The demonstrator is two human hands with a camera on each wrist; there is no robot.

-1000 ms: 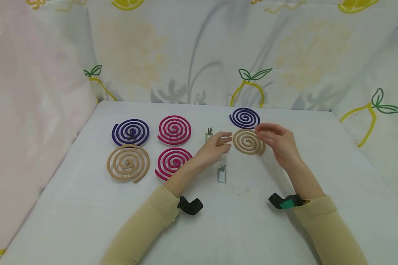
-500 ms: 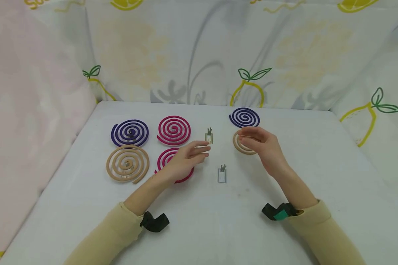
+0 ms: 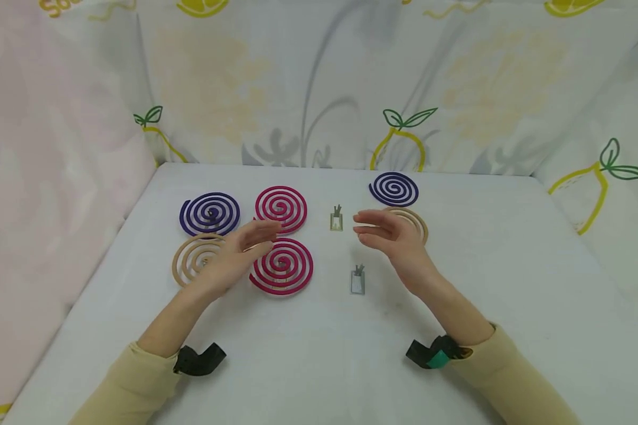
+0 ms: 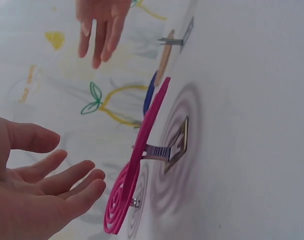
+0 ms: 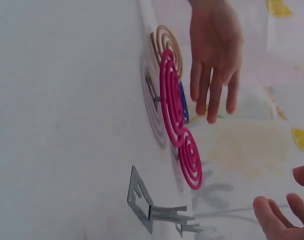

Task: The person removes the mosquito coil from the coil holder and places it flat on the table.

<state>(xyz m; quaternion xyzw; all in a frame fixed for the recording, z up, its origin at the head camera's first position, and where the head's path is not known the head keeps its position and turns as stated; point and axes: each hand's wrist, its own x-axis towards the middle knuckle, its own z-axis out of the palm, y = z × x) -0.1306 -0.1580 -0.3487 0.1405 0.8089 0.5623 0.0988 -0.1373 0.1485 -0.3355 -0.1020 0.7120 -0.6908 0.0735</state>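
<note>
Hiding part of each tan coil — left hand (image 3: 234, 251) and right hand (image 3: 390, 236) (both grips released).

Staged recording booth: lemon-print cloth backdrop (image 3: 319, 82) w/ white table (image 3: 319, 354)

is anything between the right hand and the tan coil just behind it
Nothing visible does. The right hand hovers open in front of the tan coil, partly hiding it; the two empty metal stands sit off to its left.
</note>
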